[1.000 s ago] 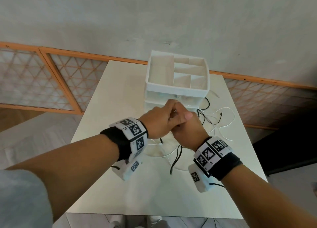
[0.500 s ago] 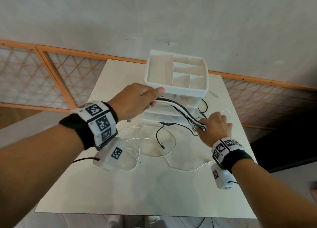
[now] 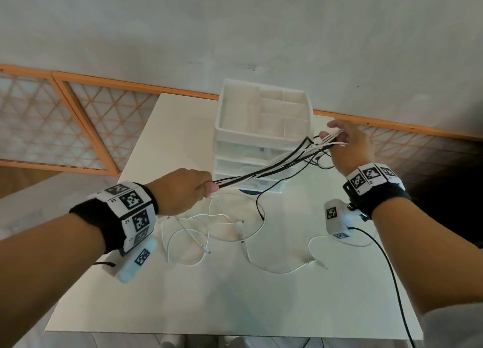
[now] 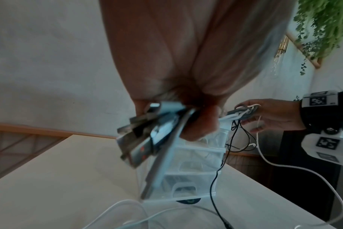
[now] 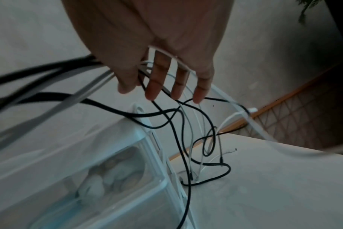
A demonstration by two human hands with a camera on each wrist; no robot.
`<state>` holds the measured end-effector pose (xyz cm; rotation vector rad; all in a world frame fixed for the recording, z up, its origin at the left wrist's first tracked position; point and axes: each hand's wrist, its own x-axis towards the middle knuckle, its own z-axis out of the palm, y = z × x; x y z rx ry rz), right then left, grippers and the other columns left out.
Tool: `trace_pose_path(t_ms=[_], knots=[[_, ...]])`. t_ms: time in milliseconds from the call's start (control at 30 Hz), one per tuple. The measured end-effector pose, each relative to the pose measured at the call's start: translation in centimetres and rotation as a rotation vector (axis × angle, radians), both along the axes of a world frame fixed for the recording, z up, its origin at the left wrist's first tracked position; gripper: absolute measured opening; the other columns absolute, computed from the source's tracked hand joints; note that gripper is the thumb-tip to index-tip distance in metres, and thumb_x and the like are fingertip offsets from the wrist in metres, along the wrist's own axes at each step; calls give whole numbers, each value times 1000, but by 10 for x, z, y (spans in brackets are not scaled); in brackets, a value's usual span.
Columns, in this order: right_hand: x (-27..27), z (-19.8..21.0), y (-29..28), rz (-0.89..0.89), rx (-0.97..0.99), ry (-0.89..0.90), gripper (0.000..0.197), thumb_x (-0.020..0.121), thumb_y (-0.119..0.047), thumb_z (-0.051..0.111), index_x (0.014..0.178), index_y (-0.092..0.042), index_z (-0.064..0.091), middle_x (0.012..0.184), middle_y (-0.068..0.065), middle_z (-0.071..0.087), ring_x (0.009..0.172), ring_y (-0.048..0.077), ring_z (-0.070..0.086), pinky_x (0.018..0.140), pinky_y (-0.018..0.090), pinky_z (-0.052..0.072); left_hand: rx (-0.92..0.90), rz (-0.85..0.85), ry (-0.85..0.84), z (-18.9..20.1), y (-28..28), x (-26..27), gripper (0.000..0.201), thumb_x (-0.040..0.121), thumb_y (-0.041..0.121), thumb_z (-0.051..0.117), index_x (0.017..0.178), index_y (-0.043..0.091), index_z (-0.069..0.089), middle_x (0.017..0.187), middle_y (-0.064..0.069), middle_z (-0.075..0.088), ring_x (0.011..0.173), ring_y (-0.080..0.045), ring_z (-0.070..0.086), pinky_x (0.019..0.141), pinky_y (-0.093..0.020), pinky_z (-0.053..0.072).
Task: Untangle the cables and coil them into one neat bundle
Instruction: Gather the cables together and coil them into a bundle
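A bunch of black and white cables (image 3: 264, 170) stretches taut through the air in front of the drawer unit. My left hand (image 3: 207, 188) grips its near end in a fist; in the left wrist view blurred plugs (image 4: 147, 139) stick out below my left hand (image 4: 186, 120). My right hand (image 3: 332, 136) holds the far end up high at the right, thumb against loosely extended fingers. From my right hand (image 5: 162, 86) black and white strands (image 5: 178, 124) hang in loops to the table. Loose white cable (image 3: 209, 232) lies curled on the table.
A white drawer organiser (image 3: 261, 138) with an open compartment tray stands at the back of the white table (image 3: 209, 295); the taut cables pass just in front of it. A black lead (image 3: 392, 269) runs from my right wrist camera off the table's right edge.
My hands have drawn further apart. The right hand rose up and to the right, the left hand came lower and nearer me, and the cable bunch stretched longer between them.
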<state>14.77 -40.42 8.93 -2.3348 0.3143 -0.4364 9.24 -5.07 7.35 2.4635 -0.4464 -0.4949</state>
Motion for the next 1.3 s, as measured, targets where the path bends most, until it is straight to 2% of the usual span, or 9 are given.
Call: trace_pose_path(t_ms=[100, 200, 333, 467, 567, 700, 1000, 1200, 1300], knots=[[-6, -7, -8, 131, -292, 316, 77, 85, -10, 66, 150, -35, 33, 119, 6, 62, 113, 28, 57, 93, 22, 52, -3, 54, -58, 1, -2, 5, 27, 104, 29, 41, 85, 19, 56, 73, 2, 58, 57, -9, 46, 52, -14, 34], [-22, -4, 5, 151, -518, 444, 96, 73, -30, 70, 149, -49, 14, 122, 12, 52, 115, 34, 53, 96, 52, 50, -40, 88, -75, 8, -8, 6, 28, 104, 26, 39, 97, 13, 62, 88, -9, 66, 67, -17, 55, 62, -21, 41], [-51, -7, 69, 558, -443, 482, 77, 71, -55, 77, 138, -56, 40, 70, -16, 50, 74, 10, 53, 78, 33, 49, -167, -25, -146, 31, -34, 0, 32, 102, 38, 46, 90, 14, 65, 60, 8, 52, 43, -2, 45, 46, -14, 37], [-45, -43, 71, 420, -469, 606, 33, 80, -59, 68, 69, -29, 60, 72, -8, 63, 79, 20, 65, 72, 30, 50, -433, -8, -217, 65, -49, -2, 32, 96, 40, 57, 82, 14, 69, 51, 13, 54, 41, -8, 35, 39, -24, 44], [-24, -49, 20, 184, -471, 650, 26, 86, -50, 66, 82, -24, 67, 93, 5, 71, 91, 29, 68, 74, 31, 53, -477, 102, -250, 69, -31, 3, 34, 96, 44, 55, 80, 17, 70, 51, 6, 46, 44, -23, 40, 35, -41, 49], [9, -24, -25, 3, -232, 457, 25, 91, -30, 66, 94, -5, 71, 84, 14, 71, 78, 33, 68, 74, 44, 60, -178, 122, -146, 37, -10, 6, 31, 98, 40, 55, 76, 21, 66, 57, 8, 54, 45, -11, 45, 41, -27, 42], [29, 22, -6, 12, -34, -209, 12, 86, -30, 70, 95, -32, 63, 89, -13, 70, 85, 16, 68, 77, 35, 55, -52, 140, 27, -9, -6, 6, 28, 97, 30, 57, 71, 21, 59, 58, 2, 65, 44, 0, 52, 53, -18, 38], [-4, -54, -23, 97, -74, 428, 49, 83, -12, 73, 126, -24, 53, 114, 7, 69, 98, 28, 67, 88, 36, 52, -47, 220, 77, -14, 5, 0, 26, 99, 23, 53, 74, 18, 58, 63, 3, 58, 44, -6, 48, 45, -15, 36], [-39, -84, 6, 59, -150, 586, 61, 75, -17, 63, 131, -34, 44, 90, 8, 73, 82, 28, 68, 80, 36, 55, -6, 250, 87, -18, 12, -1, 24, 100, 22, 49, 80, 14, 60, 76, 0, 60, 55, -12, 47, 50, -21, 34]])
